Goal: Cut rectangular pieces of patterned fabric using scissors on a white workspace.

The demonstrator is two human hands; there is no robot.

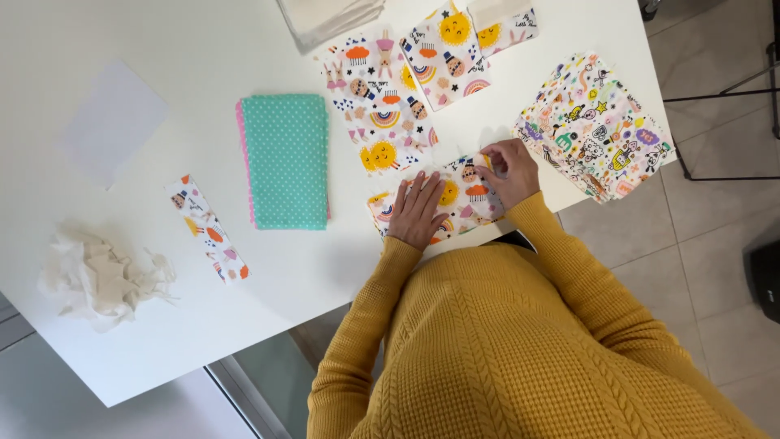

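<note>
The white surface (162, 49) runs at a slant, its near edge passing just under the person's arms and its right corner ending beyond a stack of pale printed squares (595, 122). Open room lies toward the left and far left, between a white sheet (110, 122) and a folded teal dotted cloth (286, 160).

A small printed fabric piece (459, 199), with suns and rainbows, lies flat at the near edge, right in front of the person. The left hand (416, 208) rests on its left part, fingers spread and pressed flat. The right hand (509, 171) sits at its upper right corner, fingertips pinched on the cloth's edge.

Beyond lie more printed pieces (382, 106), a narrow printed strip (207, 228) and a heap of white scraps (97, 276). No container shows.
</note>
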